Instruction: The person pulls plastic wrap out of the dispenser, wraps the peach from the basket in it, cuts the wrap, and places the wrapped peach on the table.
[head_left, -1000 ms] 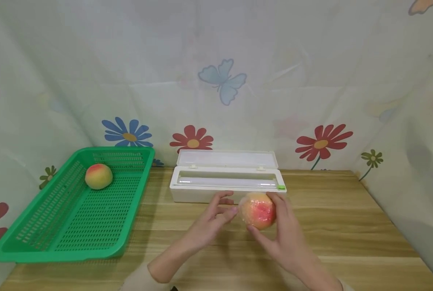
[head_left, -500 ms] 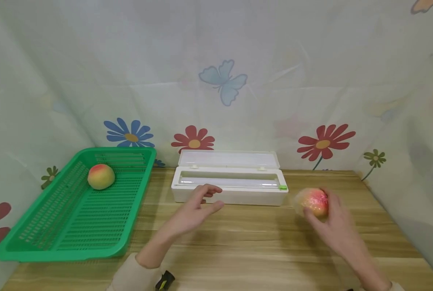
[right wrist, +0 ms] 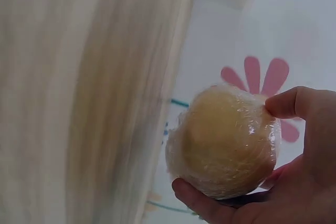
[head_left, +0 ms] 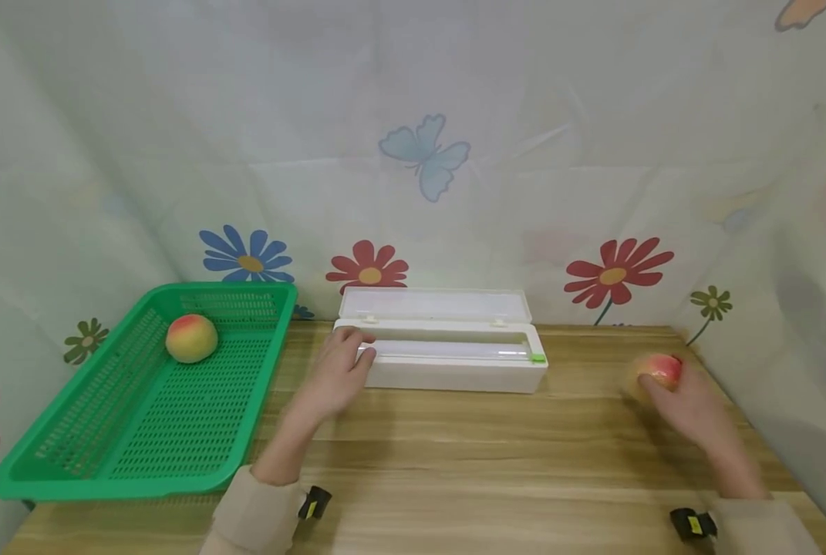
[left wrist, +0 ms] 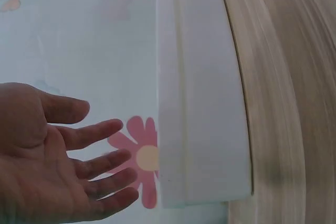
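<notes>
My right hand (head_left: 690,401) grips a peach (head_left: 662,370) between thumb and fingers over the right side of the table. In the right wrist view this peach (right wrist: 226,140) is covered in wrinkled clear plastic wrap. My left hand (head_left: 332,374) is at the left end of a white cling film box (head_left: 454,376), whose lid (head_left: 433,304) stands raised with a film roll visible inside. The left wrist view shows that hand (left wrist: 68,166) with fingers spread and slightly bent, holding nothing, beside the box (left wrist: 210,103).
A green plastic basket (head_left: 246,455) stands on the left of the wooden table (head_left: 482,470) with another peach (head_left: 192,339) in its far left corner. A patterned curtain (head_left: 510,116) hangs behind. A green slider (head_left: 537,358) sits at the box's right end.
My right hand has carried the wrapped peach from in front of the box to the right. The left hand has let it go and moved left to the box's left end.
</notes>
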### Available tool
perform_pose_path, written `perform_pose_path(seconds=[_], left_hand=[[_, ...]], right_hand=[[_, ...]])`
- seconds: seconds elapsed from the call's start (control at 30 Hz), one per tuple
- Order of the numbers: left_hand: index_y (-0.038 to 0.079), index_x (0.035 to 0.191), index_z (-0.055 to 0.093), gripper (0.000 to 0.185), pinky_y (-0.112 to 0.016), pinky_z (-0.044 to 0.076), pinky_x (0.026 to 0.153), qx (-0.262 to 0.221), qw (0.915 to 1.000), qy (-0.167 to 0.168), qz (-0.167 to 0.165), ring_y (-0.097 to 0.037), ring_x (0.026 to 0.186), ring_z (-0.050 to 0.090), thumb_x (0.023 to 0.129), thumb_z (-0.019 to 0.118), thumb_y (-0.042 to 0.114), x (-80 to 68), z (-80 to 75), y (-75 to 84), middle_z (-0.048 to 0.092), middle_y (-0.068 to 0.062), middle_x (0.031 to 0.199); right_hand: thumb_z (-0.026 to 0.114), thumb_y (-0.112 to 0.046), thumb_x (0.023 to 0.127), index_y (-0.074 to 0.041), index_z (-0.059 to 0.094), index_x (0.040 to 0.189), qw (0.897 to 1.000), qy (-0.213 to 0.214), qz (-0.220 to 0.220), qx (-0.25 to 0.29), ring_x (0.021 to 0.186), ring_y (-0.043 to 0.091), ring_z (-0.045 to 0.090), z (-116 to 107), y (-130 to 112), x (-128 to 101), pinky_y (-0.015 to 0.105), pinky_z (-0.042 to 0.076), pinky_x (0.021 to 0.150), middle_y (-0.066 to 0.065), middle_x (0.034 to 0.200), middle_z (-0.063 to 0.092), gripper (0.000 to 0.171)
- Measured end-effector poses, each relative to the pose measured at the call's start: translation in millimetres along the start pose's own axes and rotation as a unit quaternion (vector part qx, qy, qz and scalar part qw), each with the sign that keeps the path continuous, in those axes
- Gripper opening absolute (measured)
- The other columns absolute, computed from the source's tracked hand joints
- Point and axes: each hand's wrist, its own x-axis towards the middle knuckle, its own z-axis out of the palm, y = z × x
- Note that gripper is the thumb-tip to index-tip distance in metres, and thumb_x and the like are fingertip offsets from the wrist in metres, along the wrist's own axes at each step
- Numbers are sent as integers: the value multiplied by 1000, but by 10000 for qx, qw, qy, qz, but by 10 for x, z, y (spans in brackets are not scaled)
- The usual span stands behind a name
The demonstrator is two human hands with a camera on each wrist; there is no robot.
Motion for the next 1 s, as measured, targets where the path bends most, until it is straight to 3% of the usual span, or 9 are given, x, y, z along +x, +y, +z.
perform_pose_path(seconds=[0.27,0.6,0.73,0.83,0.93,1.0], left_hand=[[-4,122,65,24,-60,36,108,579,9982,60,-163,-42,127,50,103,57,7,107,79,-199,58,-21,131],[-2,112,71,17,-53,42,104,1009,9947,142,-153,-42,118,55,99,63,5,155,88,-268,68,-19,114],[0,108,73,13,-52,44,102,1167,9930,120,-167,-41,115,55,98,66,5,161,106,-283,69,-16,110],[2,105,75,11,-51,45,100,1292,9913,132,-218,-39,114,55,97,68,6,173,124,-299,69,-14,108],[4,103,76,9,-51,47,98,1363,9902,196,-226,-38,114,56,97,70,7,191,128,-306,70,-13,106],[4,101,77,8,-51,48,96,1398,9896,266,-219,-38,112,57,96,71,7,206,122,-311,71,-12,104]], right_hand=[[48,-29,103,33,14,137,9992,-186,330,-86,110,67,43,-81,254,102,73,38,94,55,124,35,78],[59,-16,99,28,25,134,9981,-431,-413,136,106,59,49,-107,301,175,67,42,88,48,118,45,66],[60,-22,101,26,13,145,9972,-639,-382,90,110,62,45,-149,263,153,70,41,91,52,126,37,80],[63,-29,101,25,5,148,9979,-494,-403,-63,117,67,37,-165,181,126,77,35,94,55,134,25,92],[68,-29,99,22,21,148,9964,-72,-785,-309,121,70,30,-176,-12,111,81,29,96,54,140,23,85],[72,-24,97,19,39,141,9914,210,-1211,-445,124,68,33,-170,-224,102,81,29,96,49,141,33,71]])
